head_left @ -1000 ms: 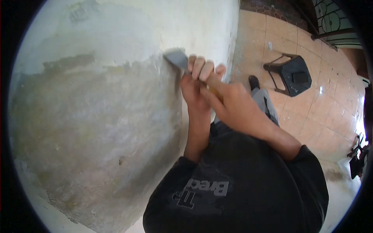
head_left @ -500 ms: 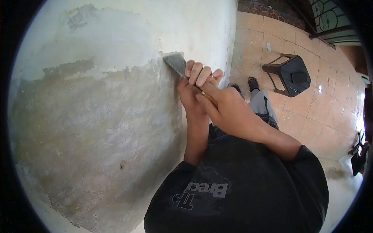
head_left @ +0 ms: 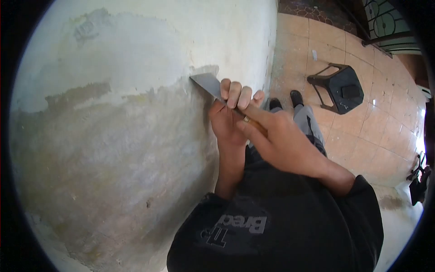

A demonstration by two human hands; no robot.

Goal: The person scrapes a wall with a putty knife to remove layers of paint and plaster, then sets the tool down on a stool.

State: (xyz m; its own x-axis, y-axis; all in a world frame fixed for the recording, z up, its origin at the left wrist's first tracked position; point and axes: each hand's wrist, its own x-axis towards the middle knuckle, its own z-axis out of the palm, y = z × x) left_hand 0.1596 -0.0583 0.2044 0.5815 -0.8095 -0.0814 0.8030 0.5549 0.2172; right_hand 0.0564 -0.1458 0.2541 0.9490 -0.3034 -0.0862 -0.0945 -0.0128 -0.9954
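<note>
A putty knife [head_left: 207, 84] with a wide metal blade and a wooden handle is tilted against the wall [head_left: 122, 149]. Its blade edge meets the border between the rough grey area and the pale paint. My right hand [head_left: 283, 136] is closed round the handle, thumb along its side. Curled fingers of my left hand [head_left: 226, 122] wrap over the tool near the base of the blade, palm turned towards me. Just above the blade edge is a small grey patch [head_left: 206, 70] on the white surface. My hands hide part of the handle.
A black plastic stool [head_left: 337, 88] with a dark object [head_left: 350, 91] on its seat stands on the tiled floor [head_left: 344, 140] to my right. Metal grillwork [head_left: 387, 22] is at the upper right. A dark bundle [head_left: 420, 186] lies at the far right edge.
The putty knife and both hands have shifted slightly down and right in view. The blade edge now sits lower, with more of the grey patch showing above it. Both grips look the same.
</note>
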